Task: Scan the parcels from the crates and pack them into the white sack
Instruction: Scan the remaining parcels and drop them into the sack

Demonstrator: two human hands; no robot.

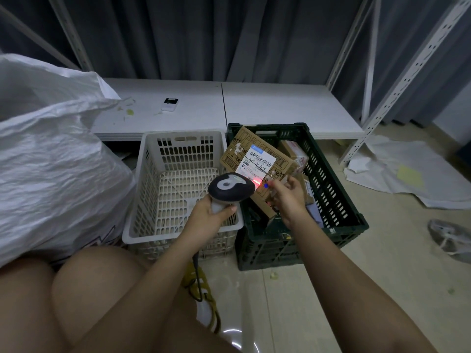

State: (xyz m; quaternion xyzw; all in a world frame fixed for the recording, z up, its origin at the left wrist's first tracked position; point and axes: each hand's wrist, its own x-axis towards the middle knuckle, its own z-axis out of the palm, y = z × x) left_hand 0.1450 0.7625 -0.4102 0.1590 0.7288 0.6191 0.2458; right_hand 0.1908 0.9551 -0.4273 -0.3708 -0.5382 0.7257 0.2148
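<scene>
While the cardboard parcel (257, 161) is held tilted above the dark green crate (339, 200), its white shipping label (256, 163) faces the camera and a red scan glow falls on the label's lower edge, beside a small blue spot. The right hand (288, 197) has its fingers curled about the parcel's lower right corner and carries it clear of the crate floor. The left hand (211, 212) is wrapped round the grip of the barcode scanner (230, 187), whose head sits just beside the label; its cable runs down toward the floor. More small parcels (293, 154) lie in the green crate behind and beneath the held one. The white crate (178, 189), touching the green one on its left, appears to hold nothing. The white sack (51, 149) stands well filled at far left, near the white crate, its mouth not clearly visible. A small white device (170, 104) lies on the low white shelf board (280, 108) behind the crates. Judgement: the scan is in hand and packing has not begun for this parcel. The glow sits low on the label, away from the main barcode, so a misread is possible. The one-corner hold could let the parcel twist or drop on transfer across the white crate to the sack.
</scene>
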